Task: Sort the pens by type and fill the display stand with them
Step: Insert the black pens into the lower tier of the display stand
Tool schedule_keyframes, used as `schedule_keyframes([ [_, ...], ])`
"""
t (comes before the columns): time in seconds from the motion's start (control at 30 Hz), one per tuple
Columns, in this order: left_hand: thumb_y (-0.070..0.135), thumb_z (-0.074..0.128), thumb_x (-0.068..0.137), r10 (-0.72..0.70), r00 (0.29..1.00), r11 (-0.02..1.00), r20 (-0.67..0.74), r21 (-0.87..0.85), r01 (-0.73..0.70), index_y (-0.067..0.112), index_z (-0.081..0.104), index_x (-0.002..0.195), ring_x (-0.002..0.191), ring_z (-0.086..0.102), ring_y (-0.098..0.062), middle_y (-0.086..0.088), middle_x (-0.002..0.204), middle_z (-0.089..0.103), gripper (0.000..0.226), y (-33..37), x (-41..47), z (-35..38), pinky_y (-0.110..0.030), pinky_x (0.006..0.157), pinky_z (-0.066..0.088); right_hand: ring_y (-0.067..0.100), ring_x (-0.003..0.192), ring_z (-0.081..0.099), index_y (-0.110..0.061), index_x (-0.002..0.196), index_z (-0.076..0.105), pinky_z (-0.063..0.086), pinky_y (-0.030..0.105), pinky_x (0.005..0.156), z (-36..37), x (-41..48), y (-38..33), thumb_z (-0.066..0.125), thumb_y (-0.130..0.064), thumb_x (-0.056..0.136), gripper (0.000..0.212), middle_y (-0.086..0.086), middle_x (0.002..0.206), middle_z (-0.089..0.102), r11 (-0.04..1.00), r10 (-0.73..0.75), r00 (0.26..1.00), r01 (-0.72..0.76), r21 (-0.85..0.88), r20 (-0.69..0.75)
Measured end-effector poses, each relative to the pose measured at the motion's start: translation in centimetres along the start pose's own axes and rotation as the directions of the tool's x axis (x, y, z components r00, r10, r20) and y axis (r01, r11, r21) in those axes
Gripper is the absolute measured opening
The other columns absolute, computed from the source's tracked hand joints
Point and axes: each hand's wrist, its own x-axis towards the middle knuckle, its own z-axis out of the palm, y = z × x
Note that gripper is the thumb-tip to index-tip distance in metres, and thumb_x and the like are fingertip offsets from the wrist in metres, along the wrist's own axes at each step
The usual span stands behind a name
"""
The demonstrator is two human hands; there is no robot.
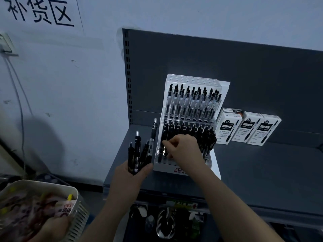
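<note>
- We see a white display stand (193, 81) on a dark grey shelf (262, 172), set against the shelf's dark back panel (244, 75).
- Its far, upper tier holds rows of clear pens (192, 102) with black tops, all upright in their holes.
- Its near, lower tier is packed with dark pens (190, 129) behind a clear front wall. A few holes along the near right edge show open.
- The left hand (132, 175) is just left of the stand. Its fingers are wrapped round a bundle of black pens (138, 154) that fan upward, and one silver-tipped pen reaches higher than the rest.
- The right hand (183, 149) is over the lower tier with its fingers curled. Thumb and forefinger pinch the top of a single black pen (163, 149) at the near left part of that tier. We cannot tell whether its tip sits in a hole.
- Right of the stand, three white pen boxes (248, 128) with black labels stand side by side on the shelf. Another box is partly hidden behind them.
- Near left, below the shelf, a white basket (78, 220) holds colourful packets.
- Far left on the wall, a white sign (40, 13) bears large black characters, and a thin cable (21, 119) hangs down.
- Under the shelf's near edge, small goods hang in the dark. We cannot make out what they are.
</note>
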Motion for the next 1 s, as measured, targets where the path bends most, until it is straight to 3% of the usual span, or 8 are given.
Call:
schedule_keyframes([
  [0.07, 0.018, 0.072, 0.081, -0.001, 0.999, 1.0, 0.048, -0.009, 0.002, 0.022, 0.067, 0.075, 0.051, 0.056, 0.009, 0.02, 0.051, 0.062, 0.009, 0.1, -0.1, 0.4, -0.008, 0.052, 0.041, 0.01, 0.05, 0.063, -0.01, 0.075, 0.07, 0.054, 0.026, 0.055, -0.9, -0.6, 0.0, 0.059, -0.033, 0.094, 0.031, 0.001, 0.059, 0.067, 0.979, 0.056, 0.998, -0.049, 0.199, -0.031],
  [0.17, 0.014, 0.068, 0.084, 0.009, 0.991, 1.0, 0.134, 0.0, -0.009, 0.021, 0.065, 0.074, 0.046, 0.052, 0.009, 0.021, 0.047, 0.058, 0.012, 0.3, -0.2, 1.2, -0.006, 0.048, 0.038, 0.013, 0.05, 0.055, -0.01, 0.085, 0.07, 0.047, 0.025, 0.052, -2.7, -1.2, -0.2, 0.057, -0.026, 0.096, 0.023, 0.005, 0.062, 0.066, 0.822, 0.106, 0.99, -0.138, 0.552, 0.091],
  [0.27, 0.015, 0.066, 0.086, -0.002, 0.985, 1.0, 0.173, 0.01, 0.0, 0.017, 0.067, 0.079, 0.047, 0.052, 0.009, 0.02, 0.049, 0.059, 0.008, 0.2, -0.2, 2.0, -0.006, 0.049, 0.037, 0.017, 0.056, 0.059, -0.009, 0.087, 0.07, 0.052, 0.027, 0.058, -3.6, -1.4, -0.2, 0.062, -0.014, 0.093, 0.011, 0.007, 0.064, 0.067, 0.767, 0.052, 0.984, -0.149, 0.624, 0.172],
  [0.37, 0.019, 0.067, 0.087, 0.002, 0.997, 1.0, 0.075, 0.007, -0.003, 0.023, 0.07, 0.083, 0.049, 0.052, 0.006, 0.017, 0.051, 0.06, 0.007, -0.3, 0.1, 2.2, -0.008, 0.049, 0.038, 0.019, 0.062, 0.068, -0.003, 0.084, 0.071, 0.058, 0.028, 0.063, -4.5, -1.3, 0.1, 0.065, -0.006, 0.089, 0.008, 0.013, 0.069, 0.071, 0.733, 0.073, 0.993, -0.118, 0.67, 0.095],
  [0.57, 0.027, 0.049, 0.098, -0.056, 0.998, 0.998, -0.038, -0.002, 0.056, 0.012, 0.065, 0.085, 0.045, 0.051, -0.012, -0.003, 0.056, 0.058, 0.026, -0.4, 0.8, 2.2, -0.027, 0.046, 0.045, 0.012, 0.066, 0.072, -0.018, 0.077, 0.067, 0.06, 0.025, 0.065, -5.4, -1.0, 1.1, 0.068, -0.006, 0.087, 0.016, 0.002, 0.069, 0.072, 0.845, 0.062, 0.983, 0.042, 0.534, -0.175],
  [0.73, 0.013, 0.043, 0.1, -0.095, 0.995, 0.995, 0.01, -0.042, 0.095, 0.006, 0.061, 0.093, 0.05, 0.043, -0.017, -0.008, 0.06, 0.05, 0.021, -0.9, 0.8, 2.4, -0.032, 0.05, 0.037, 0.005, 0.069, 0.071, -0.01, 0.087, 0.069, 0.06, 0.026, 0.071, -4.2, -0.6, 1.1, 0.067, -0.009, 0.089, 0.004, 0.002, 0.074, 0.072, 0.899, 0.025, 0.984, 0.054, 0.435, -0.175],
  [0.87, 0.02, 0.044, 0.1, -0.012, 1.0, 0.999, 0.017, 0.032, 0.012, 0.014, 0.066, 0.086, 0.057, 0.055, -0.015, -0.004, 0.062, 0.061, 0.027, -1.1, 0.5, 2.4, -0.029, 0.058, 0.046, 0.003, 0.069, 0.07, -0.012, 0.086, 0.07, 0.06, 0.027, 0.071, -3.6, -0.1, 0.8, 0.066, -0.015, 0.09, 0.006, -0.001, 0.073, 0.072, 0.944, -0.018, 0.989, 0.065, 0.324, -0.148],
  [1.0, 0.02, 0.048, 0.099, 0.0, 1.0, 1.0, 0.013, -0.006, 0.0, 0.018, 0.066, 0.089, 0.069, 0.067, -0.019, -0.005, 0.081, 0.073, 0.02, -1.1, 0.2, 2.6, -0.029, 0.065, 0.055, 0.009, 0.069, 0.07, -0.005, 0.092, 0.07, 0.06, 0.033, 0.072, -2.3, 0.3, 0.9, 0.062, -0.018, 0.093, 0.015, 0.003, 0.075, 0.072, 0.987, -0.031, 0.999, 0.037, 0.158, -0.041],
])
